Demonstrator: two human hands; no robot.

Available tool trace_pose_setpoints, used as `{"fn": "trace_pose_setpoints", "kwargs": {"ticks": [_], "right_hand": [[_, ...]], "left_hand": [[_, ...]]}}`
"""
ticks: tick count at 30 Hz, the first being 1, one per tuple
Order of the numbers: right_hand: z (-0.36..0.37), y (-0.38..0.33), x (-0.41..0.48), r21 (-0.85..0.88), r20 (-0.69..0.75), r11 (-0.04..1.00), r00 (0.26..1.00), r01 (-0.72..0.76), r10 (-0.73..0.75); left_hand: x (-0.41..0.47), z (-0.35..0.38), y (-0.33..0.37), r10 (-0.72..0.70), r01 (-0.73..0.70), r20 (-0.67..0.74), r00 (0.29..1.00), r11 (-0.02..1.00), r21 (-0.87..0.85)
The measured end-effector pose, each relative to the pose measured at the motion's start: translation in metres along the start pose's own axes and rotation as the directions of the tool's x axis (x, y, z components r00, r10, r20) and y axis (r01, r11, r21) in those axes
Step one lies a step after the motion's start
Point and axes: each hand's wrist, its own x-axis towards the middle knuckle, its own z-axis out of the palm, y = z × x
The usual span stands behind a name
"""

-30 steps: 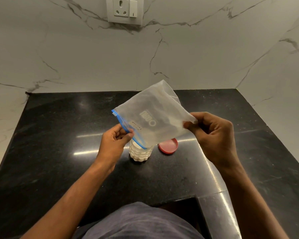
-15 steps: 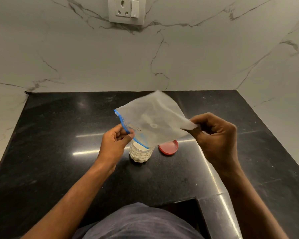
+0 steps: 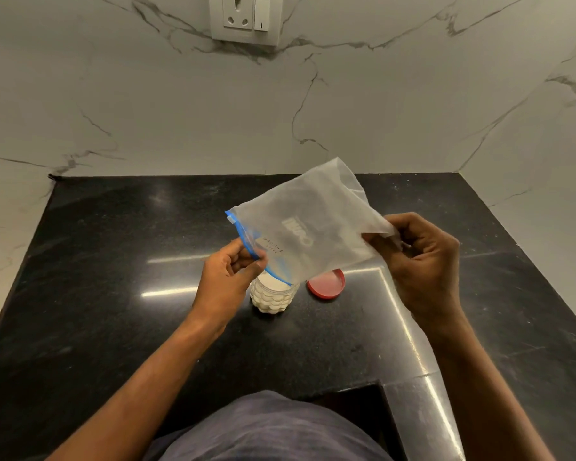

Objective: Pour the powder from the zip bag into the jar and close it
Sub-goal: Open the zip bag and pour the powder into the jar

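Both hands are seen at mid-frame, each clamped on the zip bag (image 3: 308, 227). Left hand (image 3: 228, 276) is pinched on the blue zip edge at the bag's lower left; right hand (image 3: 419, 257) is closed on the opposite corner. The bag is held tilted, mouth down, over the open jar (image 3: 273, 296). White powder (image 3: 271, 281) is seen in the jar, which stands on the black table (image 3: 113, 294). Red lid (image 3: 326, 283) is lying just right of the jar.
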Motion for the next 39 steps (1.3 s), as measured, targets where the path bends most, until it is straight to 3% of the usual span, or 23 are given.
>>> {"fn": "trace_pose_setpoints", "kwargs": {"ticks": [3,6,9,14,18,22,25,28,31,35,37,39], "right_hand": [[0.008,0.003,-0.002,-0.068,0.096,0.998,0.995,0.006,0.000],[0.001,0.003,0.000,0.040,0.006,0.998,0.999,-0.049,0.049],[-0.008,-0.002,0.003,0.096,-0.067,0.995,0.998,0.002,0.004],[0.003,-0.006,0.001,0.046,0.087,0.999,0.996,0.015,-0.019],[-0.004,-0.011,0.004,0.103,-0.038,0.994,0.998,0.048,-0.044],[0.001,-0.009,0.002,0.016,0.108,0.999,0.994,0.033,-0.034],[0.000,-0.008,0.004,0.034,0.031,0.999,0.999,0.031,-0.032],[0.002,-0.010,0.002,-0.012,0.131,0.999,0.990,0.047,-0.045],[0.002,-0.011,0.008,0.027,0.011,0.998,0.998,0.063,-0.063],[0.003,-0.011,0.008,-0.036,0.097,0.998,0.994,0.047,-0.043],[0.001,-0.011,0.009,-0.015,0.012,0.999,0.999,0.042,-0.042],[0.000,-0.011,0.010,-0.015,0.016,0.999,0.999,0.042,-0.041]], "left_hand": [[0.000,0.002,0.000,0.016,-0.016,0.017,1.000,0.999,0.037],[0.000,-0.001,0.000,0.027,-0.026,-0.010,1.000,0.999,0.033],[-0.001,-0.003,0.001,0.023,-0.023,-0.008,1.000,0.999,0.030],[0.000,-0.002,-0.003,0.014,-0.014,-0.003,1.000,1.000,0.027],[0.000,-0.003,-0.004,0.019,-0.018,-0.023,1.000,1.000,0.010],[0.001,-0.006,-0.004,0.009,-0.009,-0.033,0.999,1.000,0.009],[0.000,-0.004,-0.005,-0.002,0.002,-0.040,0.999,1.000,0.005],[-0.001,-0.003,-0.010,-0.006,0.006,-0.029,1.000,1.000,0.029],[0.001,-0.003,-0.008,-0.008,0.009,-0.051,0.999,1.000,0.009],[0.000,-0.003,-0.005,-0.020,0.020,-0.039,0.999,1.000,0.012],[0.000,-0.003,-0.004,-0.023,0.023,-0.051,0.998,1.000,0.005],[-0.001,-0.003,-0.004,-0.038,0.039,-0.054,0.998,0.999,0.009]]}}
